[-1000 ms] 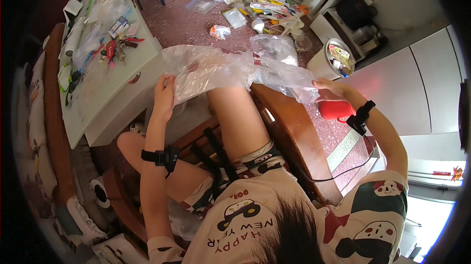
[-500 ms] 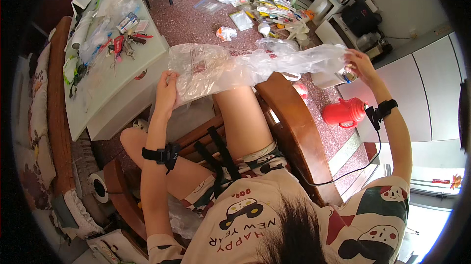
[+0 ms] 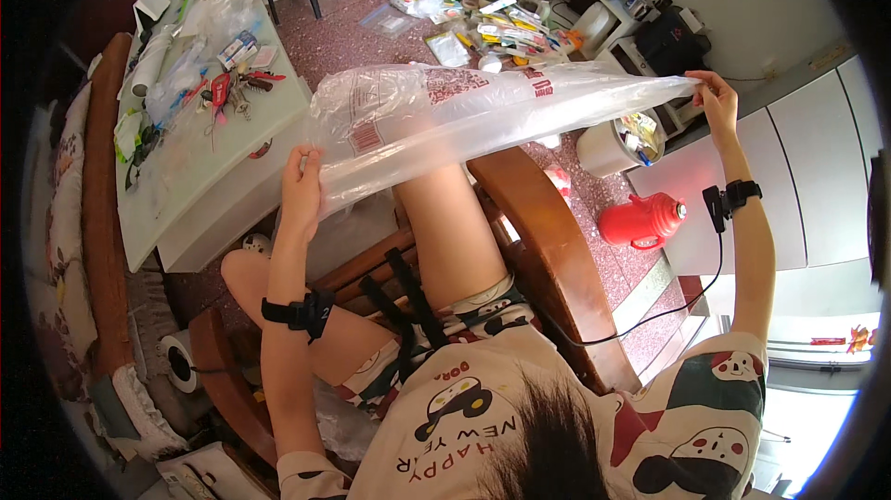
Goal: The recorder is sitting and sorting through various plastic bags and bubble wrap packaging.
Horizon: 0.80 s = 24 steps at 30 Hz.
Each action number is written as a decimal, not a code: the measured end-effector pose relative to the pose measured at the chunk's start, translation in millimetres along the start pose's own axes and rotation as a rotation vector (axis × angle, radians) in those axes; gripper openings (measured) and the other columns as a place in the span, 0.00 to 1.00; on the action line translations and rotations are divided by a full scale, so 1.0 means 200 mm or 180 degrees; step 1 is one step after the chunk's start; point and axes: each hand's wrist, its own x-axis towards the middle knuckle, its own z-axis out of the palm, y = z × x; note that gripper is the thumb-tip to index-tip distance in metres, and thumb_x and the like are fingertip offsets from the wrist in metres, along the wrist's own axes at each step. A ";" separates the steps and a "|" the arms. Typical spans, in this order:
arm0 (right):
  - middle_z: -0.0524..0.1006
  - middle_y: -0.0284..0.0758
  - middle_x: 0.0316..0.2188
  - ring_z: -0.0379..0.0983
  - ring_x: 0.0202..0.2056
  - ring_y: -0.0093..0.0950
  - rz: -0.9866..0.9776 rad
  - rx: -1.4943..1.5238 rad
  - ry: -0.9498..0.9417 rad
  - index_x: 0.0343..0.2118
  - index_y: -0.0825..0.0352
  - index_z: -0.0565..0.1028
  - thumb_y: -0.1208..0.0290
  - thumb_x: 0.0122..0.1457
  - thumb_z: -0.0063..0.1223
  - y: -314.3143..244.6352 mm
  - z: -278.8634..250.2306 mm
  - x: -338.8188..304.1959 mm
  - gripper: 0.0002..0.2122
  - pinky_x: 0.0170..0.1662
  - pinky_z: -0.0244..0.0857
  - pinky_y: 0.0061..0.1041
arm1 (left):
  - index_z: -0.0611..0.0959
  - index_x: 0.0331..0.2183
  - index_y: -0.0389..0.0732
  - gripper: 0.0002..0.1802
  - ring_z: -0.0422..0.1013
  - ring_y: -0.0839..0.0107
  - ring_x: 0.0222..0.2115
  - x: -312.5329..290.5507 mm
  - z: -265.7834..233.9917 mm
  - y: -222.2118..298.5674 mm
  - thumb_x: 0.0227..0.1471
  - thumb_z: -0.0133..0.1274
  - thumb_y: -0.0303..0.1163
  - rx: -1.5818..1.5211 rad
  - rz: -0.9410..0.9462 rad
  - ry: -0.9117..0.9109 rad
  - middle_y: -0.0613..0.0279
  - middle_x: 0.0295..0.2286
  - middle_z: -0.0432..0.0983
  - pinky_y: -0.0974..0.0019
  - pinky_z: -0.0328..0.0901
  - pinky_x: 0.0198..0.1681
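A clear plastic bag with red printing is stretched out in front of me above my knees. My left hand is closed on its near left end, beside the table's corner. Far to the right, my right hand pinches the other end, where the plastic narrows to a point. The bag hangs taut between the two, tilted up toward the right. Its left part is wide and slightly puffed. Part of my thigh shows through the plastic.
A white table on the left bears keys, tools and plastic wrappings. Beyond the bag, many items lie on the red floor. On the right stand a full white bin and a red thermos flask, beside the wooden armrest.
My right hand has moved further right, and the bag, crumpled and twisted before, is now pulled longer and straighter, showing more red print. My left hand has shifted slightly left and down.
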 end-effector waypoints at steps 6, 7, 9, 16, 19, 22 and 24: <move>0.74 0.26 0.26 0.60 0.20 0.12 0.0610 0.0580 -0.0106 0.38 0.66 0.77 0.80 0.54 0.42 -0.13 -0.05 0.01 0.12 0.24 0.57 0.10 | 0.73 0.46 0.46 0.13 0.62 0.85 0.22 -0.04 0.09 0.15 0.59 0.44 0.34 -0.0679 -0.0115 0.0148 0.71 0.26 0.68 0.78 0.56 0.21; 0.75 0.26 0.30 0.59 0.20 0.11 0.0816 0.0786 -0.0121 0.39 0.66 0.76 0.80 0.54 0.43 -0.19 -0.05 0.01 0.12 0.24 0.56 0.09 | 0.72 0.49 0.47 0.16 0.66 0.84 0.25 -0.06 0.11 0.20 0.59 0.44 0.34 -0.0986 -0.0084 0.0239 0.68 0.30 0.71 0.78 0.60 0.23; 0.74 0.25 0.33 0.59 0.20 0.10 0.0845 0.1257 -0.0317 0.39 0.65 0.75 0.80 0.54 0.44 -0.22 -0.12 0.07 0.11 0.23 0.55 0.07 | 0.69 0.52 0.46 0.19 0.67 0.83 0.29 -0.01 0.02 0.23 0.59 0.45 0.36 -0.1190 -0.0239 -0.0447 0.67 0.34 0.71 0.77 0.63 0.29; 0.73 0.25 0.32 0.59 0.21 0.08 0.1151 0.1474 -0.0981 0.38 0.65 0.73 0.77 0.56 0.46 -0.36 -0.26 0.23 0.07 0.21 0.55 0.07 | 0.70 0.51 0.39 0.22 0.72 0.81 0.28 0.01 -0.06 0.43 0.57 0.48 0.36 -0.1847 -0.0517 -0.1481 0.67 0.36 0.74 0.77 0.70 0.32; 0.73 0.25 0.31 0.62 0.22 0.08 0.1076 0.0613 -0.1184 0.43 0.67 0.72 0.75 0.56 0.48 -0.45 -0.23 0.25 0.11 0.22 0.57 0.07 | 0.71 0.50 0.37 0.20 0.73 0.76 0.35 0.05 -0.09 0.40 0.55 0.48 0.29 -0.1579 -0.0469 -0.1761 0.65 0.37 0.75 0.74 0.70 0.38; 0.71 0.25 0.29 0.63 0.25 0.11 0.0693 0.0572 -0.1254 0.47 0.66 0.72 0.71 0.55 0.51 -0.49 -0.22 0.26 0.15 0.28 0.60 0.08 | 0.69 0.52 0.37 0.24 0.72 0.76 0.38 0.09 -0.07 0.41 0.53 0.51 0.29 -0.1319 -0.0518 -0.1506 0.62 0.37 0.75 0.71 0.68 0.42; 0.72 0.26 0.32 0.66 0.29 0.12 0.0670 0.0401 -0.1276 0.48 0.67 0.71 0.69 0.56 0.51 -0.49 -0.24 0.31 0.16 0.33 0.63 0.09 | 0.69 0.53 0.39 0.26 0.72 0.74 0.40 0.08 -0.03 0.45 0.51 0.53 0.29 -0.0649 -0.0302 -0.1402 0.61 0.39 0.74 0.70 0.67 0.44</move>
